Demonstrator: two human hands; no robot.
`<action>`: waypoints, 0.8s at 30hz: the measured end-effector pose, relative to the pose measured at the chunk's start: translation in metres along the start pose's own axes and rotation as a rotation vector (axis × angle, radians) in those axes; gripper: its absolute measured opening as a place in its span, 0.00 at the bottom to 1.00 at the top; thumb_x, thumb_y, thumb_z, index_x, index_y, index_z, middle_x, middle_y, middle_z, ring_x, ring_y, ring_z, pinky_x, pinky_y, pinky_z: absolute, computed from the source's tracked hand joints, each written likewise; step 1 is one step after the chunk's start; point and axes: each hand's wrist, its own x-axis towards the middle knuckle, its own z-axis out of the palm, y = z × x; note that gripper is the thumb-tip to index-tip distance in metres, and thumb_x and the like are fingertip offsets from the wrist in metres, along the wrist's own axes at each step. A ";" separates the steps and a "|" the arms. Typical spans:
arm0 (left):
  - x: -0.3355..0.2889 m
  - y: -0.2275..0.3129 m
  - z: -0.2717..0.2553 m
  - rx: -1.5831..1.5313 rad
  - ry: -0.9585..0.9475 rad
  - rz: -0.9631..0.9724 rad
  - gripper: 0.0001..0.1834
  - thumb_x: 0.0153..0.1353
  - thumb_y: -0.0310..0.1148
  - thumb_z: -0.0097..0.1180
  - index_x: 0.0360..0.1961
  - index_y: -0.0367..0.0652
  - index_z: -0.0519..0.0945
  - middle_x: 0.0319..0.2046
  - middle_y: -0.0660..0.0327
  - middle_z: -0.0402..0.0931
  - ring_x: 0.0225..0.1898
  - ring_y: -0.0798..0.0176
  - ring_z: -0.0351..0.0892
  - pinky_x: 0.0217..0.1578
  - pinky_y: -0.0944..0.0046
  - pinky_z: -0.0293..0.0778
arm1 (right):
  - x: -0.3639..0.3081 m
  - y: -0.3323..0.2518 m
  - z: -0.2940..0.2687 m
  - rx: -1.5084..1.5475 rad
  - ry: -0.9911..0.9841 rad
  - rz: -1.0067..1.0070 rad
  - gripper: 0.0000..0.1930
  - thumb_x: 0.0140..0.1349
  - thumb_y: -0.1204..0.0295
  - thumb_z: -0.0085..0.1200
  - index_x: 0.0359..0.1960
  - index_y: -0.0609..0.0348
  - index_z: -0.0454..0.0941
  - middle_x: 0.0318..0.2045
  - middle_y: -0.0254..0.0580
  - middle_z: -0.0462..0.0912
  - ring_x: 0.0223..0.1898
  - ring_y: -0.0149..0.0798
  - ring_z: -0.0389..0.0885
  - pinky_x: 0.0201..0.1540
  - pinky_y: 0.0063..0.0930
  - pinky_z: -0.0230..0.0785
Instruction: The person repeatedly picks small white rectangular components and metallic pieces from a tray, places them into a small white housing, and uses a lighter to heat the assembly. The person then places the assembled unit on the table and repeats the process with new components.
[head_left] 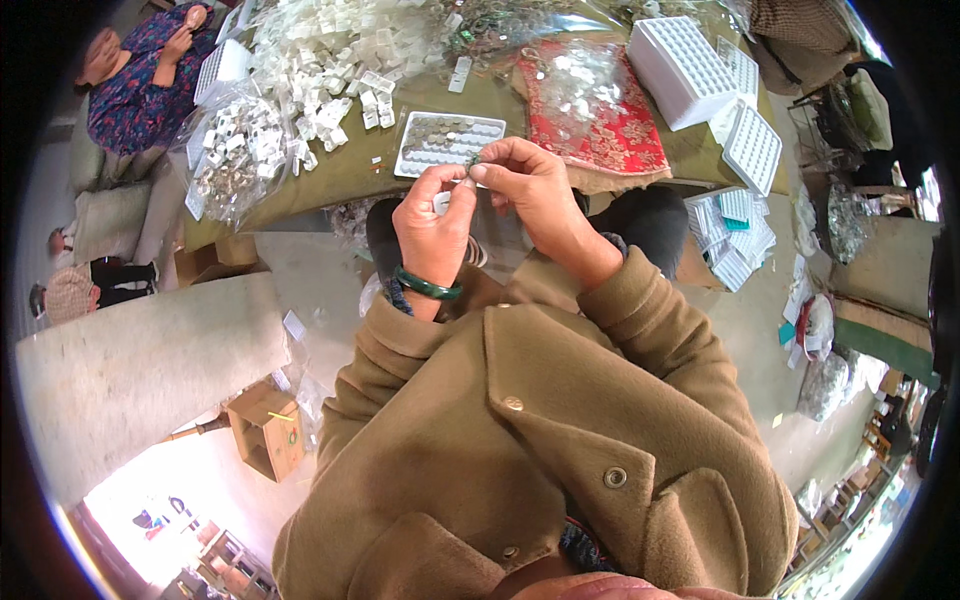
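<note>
My left hand [432, 213] and my right hand [532, 190] meet above the table's near edge. Fingertips of both pinch a small dark greenish piece [473, 169], too small for me to tell its kind. Just beyond them lies a white slotted tray [425, 162] with several small greyish round pieces [440, 130] in its far rows. Something small and white [441, 203] shows behind my left thumb. A dark green bangle [428, 284] circles my left wrist.
Heaped small white plastic boxes [330, 60] cover the table's far left, beside a filled clear bag [240, 150]. On the right are a red patterned cloth [600, 140] with whitish pieces and stacked white trays [683, 75]. Another person [150, 80] sits at far left.
</note>
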 end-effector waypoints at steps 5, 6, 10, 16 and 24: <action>0.005 0.001 -0.003 0.112 -0.021 0.121 0.06 0.56 0.21 0.59 0.36 0.37 0.81 0.30 0.60 0.81 0.33 0.69 0.78 0.37 0.67 0.74 | 0.001 0.003 -0.009 0.217 -0.078 0.139 0.04 0.62 0.77 0.60 0.36 0.56 0.78 0.29 0.27 0.78 0.25 0.21 0.72 0.27 0.16 0.64; 0.007 -0.001 -0.004 0.123 -0.025 0.150 0.06 0.56 0.22 0.60 0.36 0.37 0.81 0.31 0.60 0.81 0.34 0.67 0.79 0.38 0.66 0.74 | 0.001 0.003 -0.010 0.244 -0.112 0.139 0.04 0.62 0.77 0.60 0.36 0.56 0.78 0.29 0.27 0.79 0.25 0.21 0.72 0.27 0.16 0.65; 0.011 -0.007 -0.008 0.089 -0.086 0.120 0.06 0.54 0.22 0.60 0.34 0.37 0.81 0.34 0.59 0.80 0.37 0.62 0.80 0.41 0.66 0.74 | 0.003 0.003 -0.009 0.197 -0.087 0.139 0.04 0.63 0.76 0.59 0.37 0.55 0.77 0.30 0.29 0.79 0.26 0.22 0.73 0.27 0.19 0.68; 0.021 -0.005 -0.019 -0.186 -0.277 -0.236 0.07 0.58 0.22 0.58 0.38 0.34 0.82 0.36 0.63 0.82 0.40 0.72 0.78 0.44 0.69 0.73 | 0.007 -0.002 -0.011 0.228 -0.093 0.088 0.03 0.67 0.76 0.54 0.39 0.56 0.74 0.34 0.34 0.81 0.36 0.29 0.83 0.34 0.22 0.78; 0.063 -0.022 -0.049 -0.128 -0.205 -0.343 0.14 0.64 0.30 0.59 0.50 0.43 0.83 0.27 0.74 0.75 0.20 0.82 0.63 0.19 0.79 0.57 | 0.014 0.000 -0.015 0.192 -0.042 0.028 0.02 0.67 0.76 0.55 0.37 0.56 0.74 0.29 0.30 0.77 0.28 0.26 0.77 0.31 0.21 0.74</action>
